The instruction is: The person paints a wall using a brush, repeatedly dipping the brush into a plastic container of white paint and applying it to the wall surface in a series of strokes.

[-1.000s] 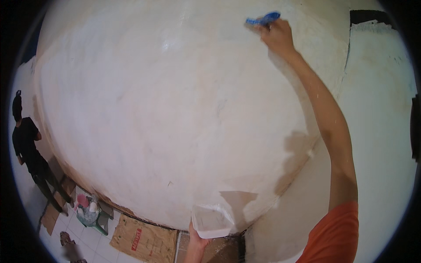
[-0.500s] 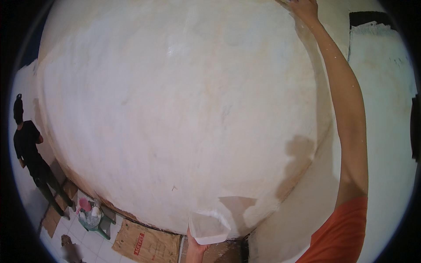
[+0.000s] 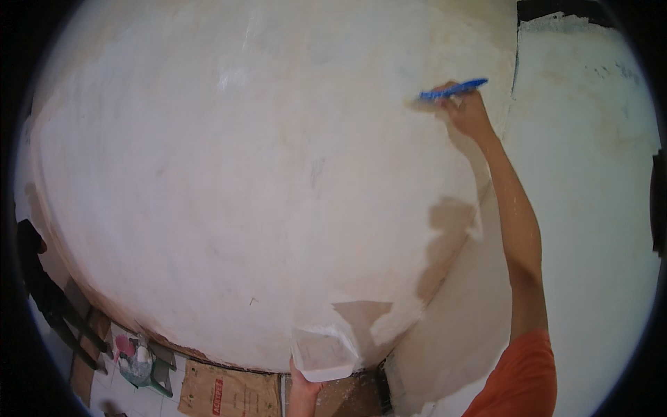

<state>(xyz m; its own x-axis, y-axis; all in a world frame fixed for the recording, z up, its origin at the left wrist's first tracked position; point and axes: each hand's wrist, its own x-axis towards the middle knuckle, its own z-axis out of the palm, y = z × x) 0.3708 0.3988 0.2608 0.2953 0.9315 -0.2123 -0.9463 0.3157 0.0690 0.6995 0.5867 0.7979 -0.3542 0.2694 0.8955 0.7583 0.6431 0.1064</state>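
A blue brush (image 3: 455, 89) stands out against the pale wall (image 3: 243, 181), up between one and two o'clock in the view, its handle tilting up toward two and its blurred bristle end pointing toward nine; I can't tell whether the bristles touch the surface. The right hand (image 3: 469, 115) has its fingers closed round the handle, pinching it, with the bare forearm running down from there to an orange sleeve (image 3: 521, 372) between four and five o'clock. At six o'clock the left hand (image 3: 303, 379) grips a squarish white tub (image 3: 326, 373) at its left side and underside, the opening tipped toward the wall; what lies inside is too pale to make out. A dark shadow (image 3: 445, 243) falls on the wall between three and four o'clock, close to the corner, and beyond it a second, faintly greenish wall (image 3: 583, 174) fills three o'clock. Down at seven o'clock a brown printed sack (image 3: 240, 389) lies flat on the floor. Just beside it, nearer eight, is a green stool (image 3: 161, 379) with a clear plastic bag (image 3: 137, 365) and a pink item (image 3: 125, 344) on top. Farther round, between eight and nine, a co-worker (image 3: 45, 292) in dark clothes stands close to another wall.
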